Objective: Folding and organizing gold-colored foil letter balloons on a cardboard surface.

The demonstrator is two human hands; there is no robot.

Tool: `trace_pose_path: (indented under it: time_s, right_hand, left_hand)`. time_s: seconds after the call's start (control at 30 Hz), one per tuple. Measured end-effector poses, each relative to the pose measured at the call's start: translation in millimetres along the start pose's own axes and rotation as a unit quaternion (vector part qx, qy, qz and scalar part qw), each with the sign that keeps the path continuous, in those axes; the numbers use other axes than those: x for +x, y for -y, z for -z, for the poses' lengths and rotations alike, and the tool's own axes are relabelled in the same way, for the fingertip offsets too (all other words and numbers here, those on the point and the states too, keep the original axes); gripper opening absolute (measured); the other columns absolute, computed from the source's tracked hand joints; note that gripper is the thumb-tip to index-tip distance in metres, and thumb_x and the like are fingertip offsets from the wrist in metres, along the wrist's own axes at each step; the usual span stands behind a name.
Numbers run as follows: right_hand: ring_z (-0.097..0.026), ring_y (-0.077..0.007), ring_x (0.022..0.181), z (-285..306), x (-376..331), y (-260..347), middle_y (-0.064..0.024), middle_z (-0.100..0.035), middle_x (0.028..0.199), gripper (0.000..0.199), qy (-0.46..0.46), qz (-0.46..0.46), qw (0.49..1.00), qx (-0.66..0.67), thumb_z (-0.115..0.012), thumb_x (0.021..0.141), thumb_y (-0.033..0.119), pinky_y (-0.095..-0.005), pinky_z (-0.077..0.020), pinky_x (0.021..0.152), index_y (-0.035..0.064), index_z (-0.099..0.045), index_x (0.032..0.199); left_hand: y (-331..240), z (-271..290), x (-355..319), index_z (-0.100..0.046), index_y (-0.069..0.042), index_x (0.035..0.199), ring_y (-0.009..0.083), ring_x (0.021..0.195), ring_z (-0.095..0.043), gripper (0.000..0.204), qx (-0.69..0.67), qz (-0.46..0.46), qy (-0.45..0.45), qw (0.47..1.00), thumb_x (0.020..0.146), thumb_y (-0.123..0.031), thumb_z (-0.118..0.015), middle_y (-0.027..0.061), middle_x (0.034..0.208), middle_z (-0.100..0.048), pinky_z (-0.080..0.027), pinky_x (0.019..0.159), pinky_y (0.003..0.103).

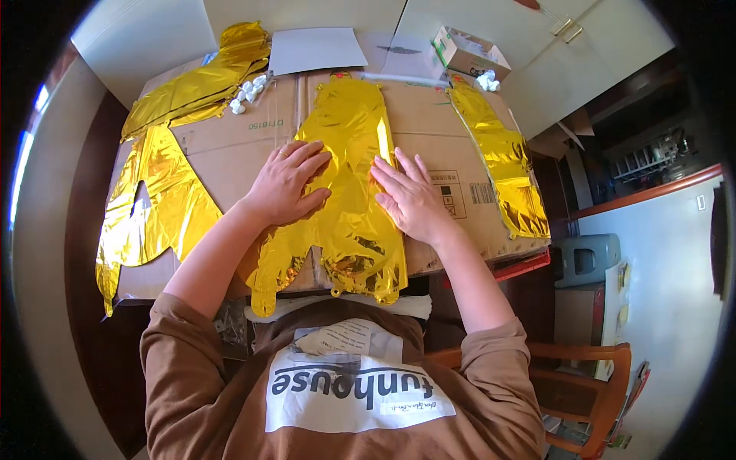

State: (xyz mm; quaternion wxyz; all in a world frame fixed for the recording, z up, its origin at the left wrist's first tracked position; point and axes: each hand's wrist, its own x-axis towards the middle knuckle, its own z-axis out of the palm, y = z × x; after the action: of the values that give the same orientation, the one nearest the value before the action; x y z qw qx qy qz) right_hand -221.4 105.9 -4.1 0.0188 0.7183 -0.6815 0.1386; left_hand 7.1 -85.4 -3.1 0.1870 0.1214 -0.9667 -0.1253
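A flat gold foil sheet lies in the middle, running from the far part of the table to its near edge, where rounded lobes end close to the person's brown shirt. The left hand rests palm down on the left side of this sheet, fingers a little spread and pointing toward the right. The right hand lies flat on the right side, fingers loosely fanned and pointing far and left. Both hands are wide and relaxed, neither gripping anything, with a strip of wrinkled foil between them.

The surface is brown cardboard. On its left lies a larger spread of gold foil, partly over the near left edge; on its right, a long narrow foil strip. Small white crumpled bits sit at the far left, beside the foil, and a white sheet of paper lies at the far side. A small open box stands far right.

Beyond are pale cupboard doors; to the right are a grey stool and, nearer, a wooden chair
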Motion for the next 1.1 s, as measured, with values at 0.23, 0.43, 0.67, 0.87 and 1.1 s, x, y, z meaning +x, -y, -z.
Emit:
trace_pose_path:
  time_s: [0.23, 0.43, 0.67, 0.87, 1.1]
  right_hand:
    - [-0.042, -0.0344, 0.145, 6.2, 8.7, -20.7, -0.0116, -0.048, 0.155, 0.046, -0.097, -0.062, 0.987, 0.108, -0.048, 0.107, 0.032, -0.0547, -0.0237, 0.123, 0.0052, -0.054, 0.144]
    - [-0.041, -0.0337, 0.146, -8.7, 9.7, -25.3, -0.0126, -0.051, 0.153, 0.044, -0.052, -0.027, 0.998, 0.028, -0.051, 0.105, 0.031, -0.0539, -0.0229, 0.123, 0.0037, -0.057, 0.140]
    - [-0.039, -0.0331, 0.146, -6.1, 10.7, -20.2, -0.0100, -0.048, 0.155, 0.046, -0.019, -0.020, 0.999, 0.032, -0.051, 0.105, 0.033, -0.0542, -0.0218, 0.123, 0.0070, -0.057, 0.142]
    - [-0.038, -0.0318, 0.147, -6.7, 11.8, -21.4, -0.0084, -0.046, 0.157, 0.048, -0.004, -0.004, 1.000, 0.027, -0.050, 0.105, 0.033, -0.0521, -0.0225, 0.124, 0.0079, -0.054, 0.145]
    - [-0.043, -0.0306, 0.144, -3.0, 13.3, -21.8, -0.0131, -0.046, 0.156, 0.044, -0.058, -0.015, 0.993, 0.100, -0.054, 0.104, 0.026, -0.0509, -0.0271, 0.122, 0.0055, -0.055, 0.143]
  left_hand:
    - [-0.9, 0.1, 0.3, -0.056, -0.006, 0.136, 0.0384, 0.134, -0.046, 0.061, -0.002, -0.003, -0.015, 1.000, 0.085, -0.037, -0.070, 0.0159, 0.143, -0.053, -0.037, 0.112, 0.049]
    - [0.5, -1.4, 0.3, -0.055, -0.006, 0.138, 0.0389, 0.134, -0.046, 0.062, 0.003, 0.001, -0.009, 1.000, 0.086, -0.037, -0.069, 0.0164, 0.145, -0.052, -0.036, 0.113, 0.050]
    - [-1.2, 0.1, 1.3, -0.057, -0.006, 0.135, 0.0385, 0.132, -0.048, 0.060, 0.005, -0.007, -0.021, 1.000, 0.085, -0.036, -0.070, 0.0162, 0.142, -0.054, -0.038, 0.112, 0.049]
    - [-0.5, 0.1, 1.2, -0.055, -0.007, 0.139, 0.0389, 0.135, -0.046, 0.062, 0.003, 0.000, -0.006, 1.000, 0.086, -0.037, -0.069, 0.0166, 0.145, -0.052, -0.036, 0.114, 0.050]
    - [0.9, -0.7, 0.7, -0.054, -0.007, 0.141, 0.0390, 0.137, -0.044, 0.064, -0.001, 0.002, 0.002, 1.000, 0.087, -0.036, -0.070, 0.0167, 0.147, -0.050, -0.035, 0.115, 0.051]
